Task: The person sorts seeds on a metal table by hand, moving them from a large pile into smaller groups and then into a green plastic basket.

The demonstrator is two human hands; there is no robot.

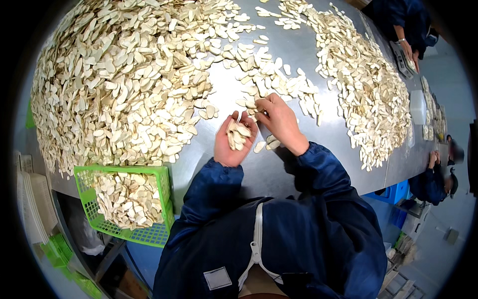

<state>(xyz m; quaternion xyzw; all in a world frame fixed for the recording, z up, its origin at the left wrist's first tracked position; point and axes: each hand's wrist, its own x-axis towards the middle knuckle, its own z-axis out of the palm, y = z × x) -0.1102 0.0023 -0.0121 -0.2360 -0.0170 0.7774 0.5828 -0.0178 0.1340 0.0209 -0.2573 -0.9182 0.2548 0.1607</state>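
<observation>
My left hand [235, 141] lies palm up above the steel table, fingers curled round several pale, oval dried slices [239, 134]. Just to its right, my right hand [281, 118] pinches at another pale slice [253, 112] with thumb and forefinger. That slice is close to the left fingertips; whether it touches them is hard to tell. A few loose slices [260, 146] rest on the metal below the right hand. Beyond both hands, a scattered band of the same slices [274, 74] stretches across the table.
A big heap of slices [114, 84] covers the left side; a longer pile [368, 94] runs along the right. At the front left a green plastic basket [167, 199] holds more slices. Other people [398, 20] work at the far right, one near a scale [401, 60].
</observation>
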